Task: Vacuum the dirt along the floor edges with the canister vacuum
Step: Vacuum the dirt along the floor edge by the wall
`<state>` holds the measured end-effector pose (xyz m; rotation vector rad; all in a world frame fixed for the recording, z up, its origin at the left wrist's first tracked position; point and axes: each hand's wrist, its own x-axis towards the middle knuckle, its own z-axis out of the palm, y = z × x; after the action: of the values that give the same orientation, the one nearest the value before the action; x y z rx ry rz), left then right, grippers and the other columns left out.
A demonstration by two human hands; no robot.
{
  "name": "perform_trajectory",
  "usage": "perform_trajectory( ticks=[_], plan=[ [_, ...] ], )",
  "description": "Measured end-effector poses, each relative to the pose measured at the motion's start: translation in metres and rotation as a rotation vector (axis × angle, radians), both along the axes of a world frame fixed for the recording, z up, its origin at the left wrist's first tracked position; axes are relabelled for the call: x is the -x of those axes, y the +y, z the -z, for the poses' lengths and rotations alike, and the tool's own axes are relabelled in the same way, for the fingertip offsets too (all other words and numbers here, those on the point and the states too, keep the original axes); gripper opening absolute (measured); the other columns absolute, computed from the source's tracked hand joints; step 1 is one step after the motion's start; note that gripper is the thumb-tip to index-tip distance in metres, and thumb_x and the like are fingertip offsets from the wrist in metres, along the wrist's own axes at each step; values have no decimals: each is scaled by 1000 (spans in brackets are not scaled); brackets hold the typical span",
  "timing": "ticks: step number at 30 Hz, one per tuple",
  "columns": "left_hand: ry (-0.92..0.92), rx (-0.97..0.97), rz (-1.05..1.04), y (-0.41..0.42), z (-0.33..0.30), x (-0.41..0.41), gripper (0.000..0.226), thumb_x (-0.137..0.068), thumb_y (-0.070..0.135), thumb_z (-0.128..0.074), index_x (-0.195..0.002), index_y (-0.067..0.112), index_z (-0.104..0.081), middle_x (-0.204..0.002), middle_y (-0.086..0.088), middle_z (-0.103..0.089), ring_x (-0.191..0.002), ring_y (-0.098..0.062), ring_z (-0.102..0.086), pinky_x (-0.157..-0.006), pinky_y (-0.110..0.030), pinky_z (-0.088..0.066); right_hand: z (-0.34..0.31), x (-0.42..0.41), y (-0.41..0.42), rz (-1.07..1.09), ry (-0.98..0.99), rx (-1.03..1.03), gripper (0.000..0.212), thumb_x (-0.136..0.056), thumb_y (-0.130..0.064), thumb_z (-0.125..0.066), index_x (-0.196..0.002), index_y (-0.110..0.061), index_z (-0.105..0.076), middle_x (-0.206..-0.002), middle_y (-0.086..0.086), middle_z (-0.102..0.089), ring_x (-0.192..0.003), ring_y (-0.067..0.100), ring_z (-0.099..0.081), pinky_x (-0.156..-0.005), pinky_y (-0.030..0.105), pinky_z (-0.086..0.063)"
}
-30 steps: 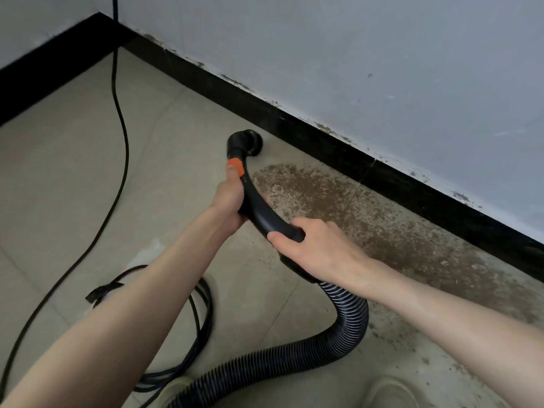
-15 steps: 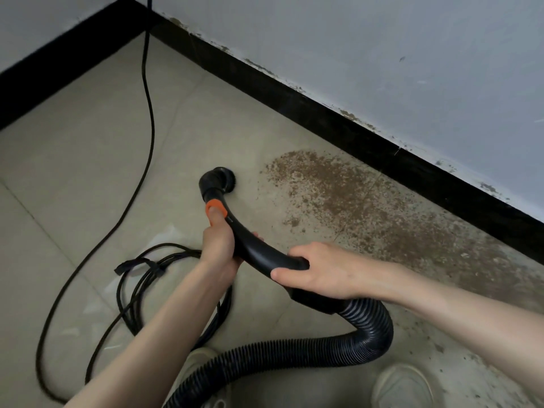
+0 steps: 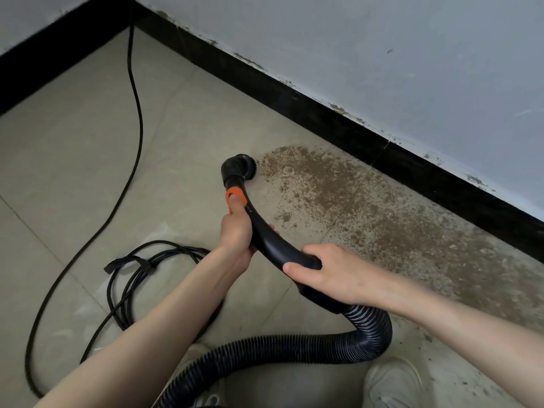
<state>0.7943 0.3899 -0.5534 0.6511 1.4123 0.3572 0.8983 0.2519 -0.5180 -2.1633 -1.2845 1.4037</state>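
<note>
Two-handed setup here, and it makes sense: the person's left hand (image 3: 235, 234) is wrapped around the front of the curved black handle (image 3: 270, 240), thumb resting on the orange slider (image 3: 235, 198), so it can steer and probably tweak suction. The right hand (image 3: 326, 273) grips the rear end of the handle, just where the ribbed hose (image 3: 294, 348) joins, likely taking the weight and keeping the hose from dragging the front off line.

The round brush nozzle (image 3: 240, 169) sits down on the floor (image 3: 73, 142), right at the left tip of the brown dirt patch (image 3: 368, 207), which runs along the black skirting board (image 3: 323, 113) at the floor's far edge. Starting at the end of the strip looks like the plan.

Compared with half a second back, the nozzle has come closer to the dirt; then it sat on bare tile with a gap between. The patch looks about the same, so no real pickup yet. The power cord (image 3: 135, 92) trails toward the far corner, with spare loops lying on the floor by the left forearm.
</note>
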Motion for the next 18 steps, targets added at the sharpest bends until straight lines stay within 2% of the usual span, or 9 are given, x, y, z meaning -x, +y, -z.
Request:
perform_trajectory(
  ticks=[3,6,8,12,15,18],
  plan=[
    [-17,1,28,3,0,-6,59,-99,54,-32,-122,1,-45,-80,-12,-56,-68,-27,-59,-73,-42,-56,1,0,-1,34,-26,-6,53,-78,-73,-46,-81,-21,-57,-77,0,-69,-67,18,-65,-60,34,-49],
    [-36,13,59,4,-1,-12,64,-99,54,-33,-128,-2,-43,-79,-15,-57,-60,-26,-60,-51,-31,-53,1,-1,0,60,-42,4,56,-75,-75,-43,-83,-22,-58,-78,-1,-70,-70,19,-67,-67,39,-54],
    [-44,11,76,5,-1,-15,66,-99,54,-33,-130,-3,-42,-76,-16,-57,-54,-25,-60,-43,-28,-50,0,-1,0,68,-62,10,51,-79,-73,-45,-82,-23,-57,-79,-1,-69,-71,19,-66,-69,40,-55],
    [-55,7,126,8,-2,-21,65,-99,55,-33,-129,-1,-42,-74,-12,-58,-49,-21,-61,-51,-31,-51,-1,-3,1,104,-70,13,43,-85,-67,-48,-79,-26,-56,-78,-2,-69,-69,18,-67,-65,38,-55],
    [-64,1,164,12,-2,-30,63,-98,56,-34,-126,0,-43,-71,-11,-57,-51,-22,-59,-54,-33,-52,-1,-7,3,129,-63,12,41,-86,-66,-49,-79,-26,-55,-78,0,-68,-68,19,-66,-62,37,-53],
    [-73,3,179,18,-1,-43,62,-98,56,-35,-125,1,-43,-77,-11,-54,-66,-27,-58,-72,-43,-55,1,-13,5,164,-59,0,38,-88,-64,-50,-77,-27,-53,-72,-3,-65,-59,15,-63,-53,32,-48]
  ],
)
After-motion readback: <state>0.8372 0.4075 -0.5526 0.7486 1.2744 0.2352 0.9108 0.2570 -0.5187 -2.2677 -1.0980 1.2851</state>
